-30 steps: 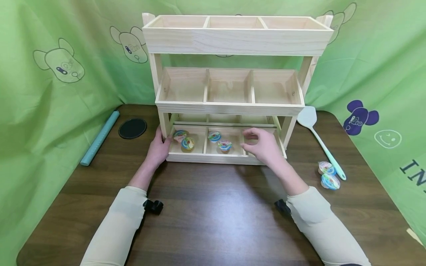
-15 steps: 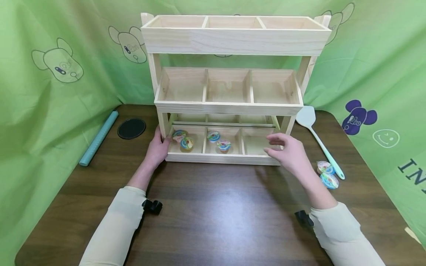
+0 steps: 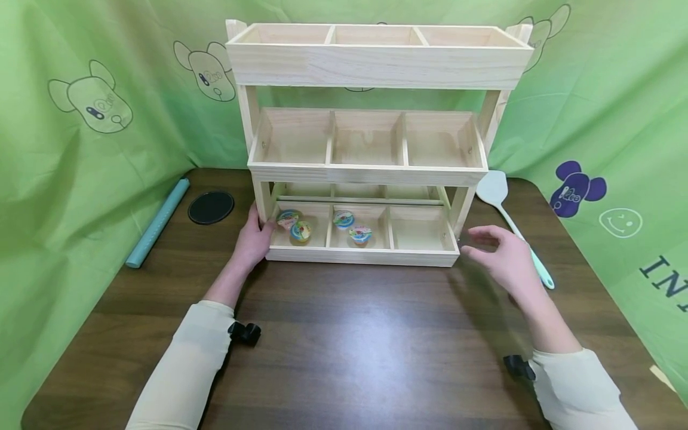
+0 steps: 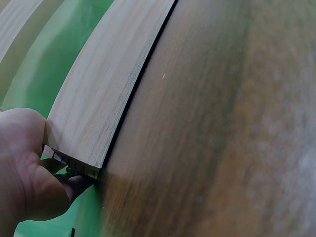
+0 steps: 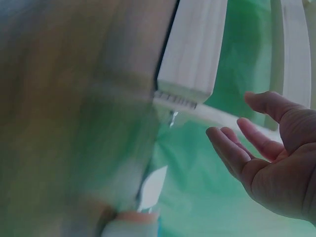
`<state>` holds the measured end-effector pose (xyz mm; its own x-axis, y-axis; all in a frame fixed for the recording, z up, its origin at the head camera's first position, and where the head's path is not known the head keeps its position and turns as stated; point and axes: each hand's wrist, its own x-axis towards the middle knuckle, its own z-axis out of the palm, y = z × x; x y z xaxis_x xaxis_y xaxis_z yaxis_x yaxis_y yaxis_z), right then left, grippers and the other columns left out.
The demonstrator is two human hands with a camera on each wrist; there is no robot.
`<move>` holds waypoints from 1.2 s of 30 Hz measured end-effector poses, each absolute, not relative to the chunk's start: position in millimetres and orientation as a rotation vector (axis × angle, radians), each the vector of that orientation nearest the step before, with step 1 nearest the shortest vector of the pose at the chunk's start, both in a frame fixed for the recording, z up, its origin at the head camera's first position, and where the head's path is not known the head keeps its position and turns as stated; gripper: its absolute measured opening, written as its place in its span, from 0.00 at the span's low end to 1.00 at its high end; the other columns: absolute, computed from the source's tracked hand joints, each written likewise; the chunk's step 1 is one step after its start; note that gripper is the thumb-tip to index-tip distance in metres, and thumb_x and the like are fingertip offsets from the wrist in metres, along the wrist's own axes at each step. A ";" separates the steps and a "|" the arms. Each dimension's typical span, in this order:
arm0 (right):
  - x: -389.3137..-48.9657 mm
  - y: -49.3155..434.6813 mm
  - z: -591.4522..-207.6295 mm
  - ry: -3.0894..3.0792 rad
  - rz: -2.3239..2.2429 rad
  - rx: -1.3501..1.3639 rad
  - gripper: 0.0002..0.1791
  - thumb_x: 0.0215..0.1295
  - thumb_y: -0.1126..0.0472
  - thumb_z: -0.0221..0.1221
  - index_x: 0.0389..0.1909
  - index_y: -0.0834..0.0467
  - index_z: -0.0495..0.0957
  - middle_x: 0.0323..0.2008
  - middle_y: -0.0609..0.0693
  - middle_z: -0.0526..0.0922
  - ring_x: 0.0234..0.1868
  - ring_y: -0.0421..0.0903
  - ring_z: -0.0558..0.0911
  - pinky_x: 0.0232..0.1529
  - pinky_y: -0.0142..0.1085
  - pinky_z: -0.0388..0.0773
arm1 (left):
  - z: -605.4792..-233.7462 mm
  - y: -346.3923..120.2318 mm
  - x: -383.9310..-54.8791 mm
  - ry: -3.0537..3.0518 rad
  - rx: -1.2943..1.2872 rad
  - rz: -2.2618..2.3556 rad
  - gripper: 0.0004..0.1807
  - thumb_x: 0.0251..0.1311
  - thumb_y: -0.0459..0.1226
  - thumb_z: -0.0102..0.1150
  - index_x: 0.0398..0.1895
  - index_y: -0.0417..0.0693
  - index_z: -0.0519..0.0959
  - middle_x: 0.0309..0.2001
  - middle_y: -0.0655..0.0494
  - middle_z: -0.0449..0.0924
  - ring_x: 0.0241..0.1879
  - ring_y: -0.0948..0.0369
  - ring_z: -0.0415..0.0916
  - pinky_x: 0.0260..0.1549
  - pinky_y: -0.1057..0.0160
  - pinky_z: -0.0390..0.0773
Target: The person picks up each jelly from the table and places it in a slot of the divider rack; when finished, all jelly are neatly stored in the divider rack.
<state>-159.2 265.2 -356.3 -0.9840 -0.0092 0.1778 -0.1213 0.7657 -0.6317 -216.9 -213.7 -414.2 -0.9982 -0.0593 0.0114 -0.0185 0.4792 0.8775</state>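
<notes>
A three-tier wooden shelf (image 3: 362, 257) stands on the table. Its bottom tray has two small jelly cups (image 3: 301, 231) in the left compartment and two more jelly cups (image 3: 360, 235) in the middle one. My left hand (image 3: 251, 239) holds the tray's left end, thumb at the front corner; the left wrist view shows its fingers reaching round behind the side. Off the tray's right end, my right hand (image 3: 502, 257) hangs over the table, fingers loosely bent and apart, holding nothing. In the right wrist view, the palm (image 5: 291, 182) lies beside the tray's corner.
A pale spatula (image 3: 493, 188) lies right of the shelf, its handle partly behind my right hand. To the left are a black round disc (image 3: 211, 207) and a light-blue roll (image 3: 158, 224). Green cloth (image 3: 118, 179) surrounds the table at the back and sides.
My right hand has moved right, from over the tray's right compartment to outside the shelf. It now covers the two jelly cups on the table. My left hand keeps its hold.
</notes>
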 end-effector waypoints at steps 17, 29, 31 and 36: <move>-151.5 311.0 -360.8 -2.842 0.880 -0.107 0.27 0.66 0.53 0.67 0.59 0.65 0.78 0.51 0.68 0.83 0.41 0.58 0.81 0.39 0.40 0.70 | -412.7 -213.2 -216.2 -2.673 0.077 -1.587 0.37 0.79 0.43 0.41 0.83 0.56 0.38 0.75 0.33 0.56 0.70 0.39 0.60 0.67 0.39 0.59; -149.1 336.9 -369.0 -2.889 0.839 -0.173 0.28 0.66 0.56 0.66 0.60 0.70 0.75 0.55 0.75 0.76 0.55 0.72 0.73 0.50 0.63 0.67 | -413.4 -213.0 -216.8 -2.675 0.075 -1.577 0.37 0.78 0.42 0.42 0.83 0.56 0.38 0.75 0.33 0.56 0.70 0.39 0.60 0.67 0.39 0.59; -149.2 338.4 -369.6 -2.901 0.841 -0.171 0.29 0.65 0.56 0.67 0.60 0.70 0.74 0.54 0.76 0.76 0.55 0.73 0.73 0.50 0.63 0.67 | -413.7 -213.2 -217.2 -2.676 0.077 -1.578 0.37 0.78 0.42 0.42 0.83 0.55 0.38 0.75 0.33 0.56 0.71 0.40 0.59 0.68 0.39 0.59; -148.8 343.5 -368.9 -2.987 0.831 -0.192 0.33 0.64 0.53 0.67 0.62 0.70 0.71 0.55 0.79 0.72 0.54 0.75 0.71 0.50 0.65 0.67 | -413.7 -213.6 -217.1 -2.678 0.086 -1.577 0.37 0.78 0.42 0.42 0.83 0.56 0.38 0.75 0.33 0.56 0.71 0.40 0.59 0.68 0.39 0.59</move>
<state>-148.8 343.5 -368.9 -0.9917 0.1283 0.0013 0.1092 0.8494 -0.5163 -217.1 -213.6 -413.7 -0.9979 -0.0643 0.0002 -0.0310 0.4840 0.8745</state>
